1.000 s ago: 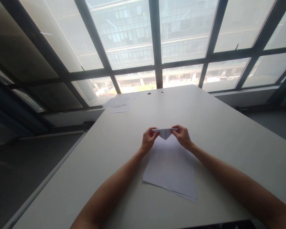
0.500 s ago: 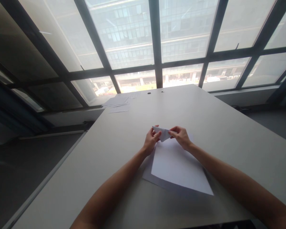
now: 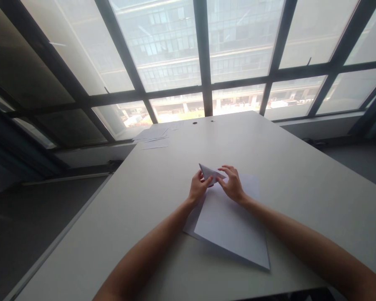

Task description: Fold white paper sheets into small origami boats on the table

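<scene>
A small folded paper triangle is held above the far end of a white sheet on a pale table. The left hand pinches it; the right hand's grip is parted, its thumb at the edge. Several folds look done — whether more creasing is left, or it joins the sheet, I cannot tell.

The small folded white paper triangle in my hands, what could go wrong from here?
The left hand pinches the small folded white paper triangle, so a tight squeeze might crease it. The right hand has its fingers spread from the thumb, so that side could slip. The large white paper sheet lies askew beneath the right wrist, which might drag it.
</scene>
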`<state>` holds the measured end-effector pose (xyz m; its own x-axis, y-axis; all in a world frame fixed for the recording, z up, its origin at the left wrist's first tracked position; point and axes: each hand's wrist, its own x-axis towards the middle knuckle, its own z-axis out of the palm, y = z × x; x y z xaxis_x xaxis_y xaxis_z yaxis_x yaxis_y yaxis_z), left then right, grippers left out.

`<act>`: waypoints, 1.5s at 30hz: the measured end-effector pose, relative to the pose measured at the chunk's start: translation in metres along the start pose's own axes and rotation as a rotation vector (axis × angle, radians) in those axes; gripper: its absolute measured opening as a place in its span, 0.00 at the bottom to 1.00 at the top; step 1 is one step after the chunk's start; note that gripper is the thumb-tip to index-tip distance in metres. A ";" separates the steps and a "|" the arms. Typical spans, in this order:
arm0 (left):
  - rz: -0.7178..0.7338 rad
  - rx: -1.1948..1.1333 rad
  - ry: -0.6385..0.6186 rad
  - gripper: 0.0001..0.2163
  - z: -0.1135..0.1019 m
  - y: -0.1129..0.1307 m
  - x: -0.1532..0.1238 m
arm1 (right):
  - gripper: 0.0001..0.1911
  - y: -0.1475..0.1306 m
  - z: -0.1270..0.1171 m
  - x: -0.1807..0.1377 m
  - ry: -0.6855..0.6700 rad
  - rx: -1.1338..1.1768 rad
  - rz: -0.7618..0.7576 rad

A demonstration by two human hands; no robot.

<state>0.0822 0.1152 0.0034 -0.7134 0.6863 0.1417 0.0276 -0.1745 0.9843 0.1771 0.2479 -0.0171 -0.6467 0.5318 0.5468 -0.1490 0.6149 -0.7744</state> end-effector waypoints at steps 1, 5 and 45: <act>0.019 0.015 -0.019 0.24 0.000 0.001 0.000 | 0.16 -0.003 0.000 -0.001 -0.005 -0.035 -0.063; 0.059 -0.051 -0.107 0.24 0.000 0.000 0.000 | 0.19 -0.014 0.003 -0.003 -0.106 0.033 -0.136; 0.074 0.036 0.056 0.22 -0.017 -0.001 0.008 | 0.18 -0.001 -0.010 0.013 -0.032 0.561 0.376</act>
<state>0.0645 0.1084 0.0018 -0.7467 0.6314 0.2090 0.1060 -0.1973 0.9746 0.1762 0.2598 -0.0063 -0.7513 0.6275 0.2044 -0.2695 -0.0090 -0.9630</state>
